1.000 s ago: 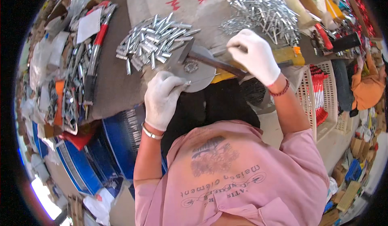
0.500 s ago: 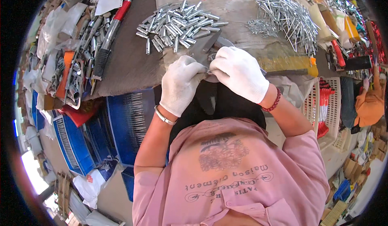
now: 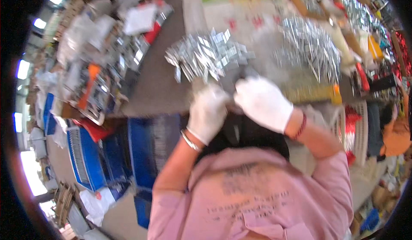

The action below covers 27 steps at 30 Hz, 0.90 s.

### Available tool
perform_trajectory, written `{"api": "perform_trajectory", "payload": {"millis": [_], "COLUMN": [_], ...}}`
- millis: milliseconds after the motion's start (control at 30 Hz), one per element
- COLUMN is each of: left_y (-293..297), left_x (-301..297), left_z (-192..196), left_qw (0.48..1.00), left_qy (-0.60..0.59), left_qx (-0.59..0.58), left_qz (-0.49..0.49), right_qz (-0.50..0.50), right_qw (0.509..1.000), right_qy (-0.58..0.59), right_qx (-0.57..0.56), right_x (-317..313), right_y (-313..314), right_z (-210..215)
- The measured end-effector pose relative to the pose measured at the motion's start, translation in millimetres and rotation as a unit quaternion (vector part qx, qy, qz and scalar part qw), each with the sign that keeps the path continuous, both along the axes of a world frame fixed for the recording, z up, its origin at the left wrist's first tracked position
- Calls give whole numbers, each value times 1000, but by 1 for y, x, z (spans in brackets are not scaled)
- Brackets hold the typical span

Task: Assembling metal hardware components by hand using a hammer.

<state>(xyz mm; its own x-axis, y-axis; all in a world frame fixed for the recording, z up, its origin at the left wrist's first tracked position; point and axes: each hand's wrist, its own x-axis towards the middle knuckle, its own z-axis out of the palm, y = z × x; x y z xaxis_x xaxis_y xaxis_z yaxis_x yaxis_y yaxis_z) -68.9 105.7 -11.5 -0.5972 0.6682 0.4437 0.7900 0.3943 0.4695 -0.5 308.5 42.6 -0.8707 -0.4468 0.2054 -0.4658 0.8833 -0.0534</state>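
My left hand [image 3: 208, 113], in a white knit glove, is curled closed at the table's front edge. Close by on its right is my right hand [image 3: 265, 104], gloved the same way, with thumb and fingers pinched together. A narrow gap separates the two sets of fingertips. Motion blur hides whatever is in either pinch. Just beyond my hands lies a heap of short silvery metal tubes [image 3: 204, 53]. Farther right spreads a pile of thin metal pins or rods [image 3: 315, 47].
Tools and plastic bags crowd the table's left side, with an orange-handled tool [image 3: 89, 85] among them. Blue bins [image 3: 86, 158] stand below on the left. A pale plastic basket [image 3: 362, 130] with red items stands at the right, near a person in orange [image 3: 395, 135].
The whole view has shifted and blurred, so the table and my hands sit lower and slightly right in the picture. My fingertips, touching before, are now a little apart.
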Motion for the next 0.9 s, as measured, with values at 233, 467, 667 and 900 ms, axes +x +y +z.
{"api": "perform_trajectory", "payload": {"millis": [233, 467, 667, 900], "left_y": [0, -6, -3, -1], "left_x": [10, 18, 16, -1], "left_z": [0, 5, -4, -7], "left_qw": [997, 995, 994, 996], "left_qy": [-65, -74, -78, -57], "left_qx": [44, 62, 73, 58], "left_qz": [-26, -20, -30, -27], "right_qz": [-27, -209, -214, -160], "right_qw": [999, 976, 946, 965], "right_qy": [-11, 3, 56, 26], "right_qx": [14, -61, -239, -207], "right_x": [18, 38, 50, 76], "right_y": [-11, 23, 33, 28], "right_z": [-3, -15, -28, -12]}}
